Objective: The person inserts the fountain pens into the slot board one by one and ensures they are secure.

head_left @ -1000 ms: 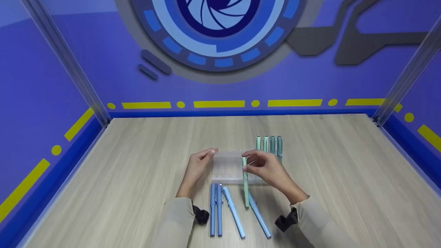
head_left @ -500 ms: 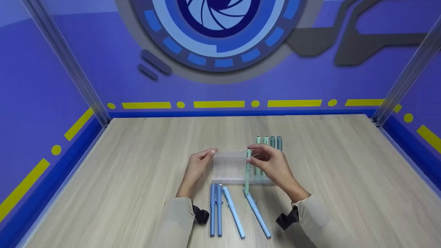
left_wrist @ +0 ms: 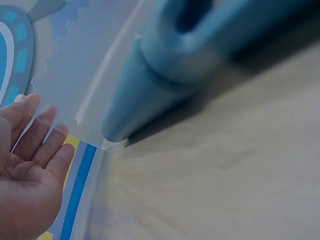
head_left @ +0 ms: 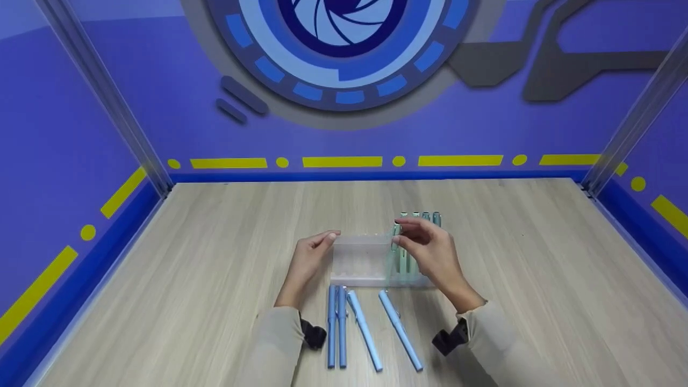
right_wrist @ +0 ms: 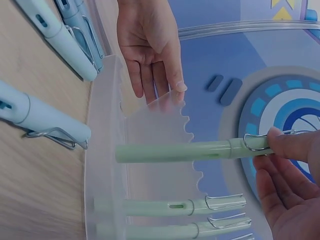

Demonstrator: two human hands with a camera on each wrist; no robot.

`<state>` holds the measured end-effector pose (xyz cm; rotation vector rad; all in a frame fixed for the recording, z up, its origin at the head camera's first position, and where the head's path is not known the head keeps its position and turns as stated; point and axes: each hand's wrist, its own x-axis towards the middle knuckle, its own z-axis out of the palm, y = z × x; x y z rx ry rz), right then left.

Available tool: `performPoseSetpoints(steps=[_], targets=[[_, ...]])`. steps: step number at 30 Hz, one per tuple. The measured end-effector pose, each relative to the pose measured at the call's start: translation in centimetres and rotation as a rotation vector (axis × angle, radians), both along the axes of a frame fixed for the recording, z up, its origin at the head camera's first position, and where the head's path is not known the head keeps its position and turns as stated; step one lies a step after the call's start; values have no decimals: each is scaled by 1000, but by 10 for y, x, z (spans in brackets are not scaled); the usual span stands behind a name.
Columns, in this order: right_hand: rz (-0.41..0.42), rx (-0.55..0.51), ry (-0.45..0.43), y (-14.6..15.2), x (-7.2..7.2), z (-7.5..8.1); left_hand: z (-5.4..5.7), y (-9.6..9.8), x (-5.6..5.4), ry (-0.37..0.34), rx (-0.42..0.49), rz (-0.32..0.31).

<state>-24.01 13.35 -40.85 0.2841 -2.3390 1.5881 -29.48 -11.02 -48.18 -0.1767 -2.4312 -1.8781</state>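
A translucent plastic pen stand (head_left: 359, 260) with a notched top edge stands mid-table. At its upper left corner, my left hand (head_left: 309, 263) pinches the panel between thumb and fingers. My right hand (head_left: 434, 252) pinches a light green pen (right_wrist: 185, 151) near its clip, cap end up. That pen's lower end is at the stand's base, left of the pens in the rack; whether it touches is unclear. Two light green pens (right_wrist: 160, 207) and two dark teal pens (head_left: 436, 218) stand in the right part, partly hidden behind my right hand.
In front of the stand lie two darker blue pens (head_left: 342, 328) side by side and two slanted light blue pens, one left (head_left: 365, 332) and one right (head_left: 401, 332). A blue patterned wall (head_left: 344, 140) closes off the wooden table's (head_left: 226, 226) back.
My right hand has carried the light green pen away from me and slightly right, from above the light blue pen to the stand's base. My left hand stays at the corner.
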Motion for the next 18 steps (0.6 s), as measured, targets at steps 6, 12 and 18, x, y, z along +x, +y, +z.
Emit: performPoseSetpoints(steps=[6,12,18], targets=[[-8,-20,22,2,-1,1,1,0,0,15,9,-1],[-21,-6,36,4,-2,1,1,0,1,10,3,1],[-31,30,6,6,-6,-4,2,0,2,-7,-2,-1]])
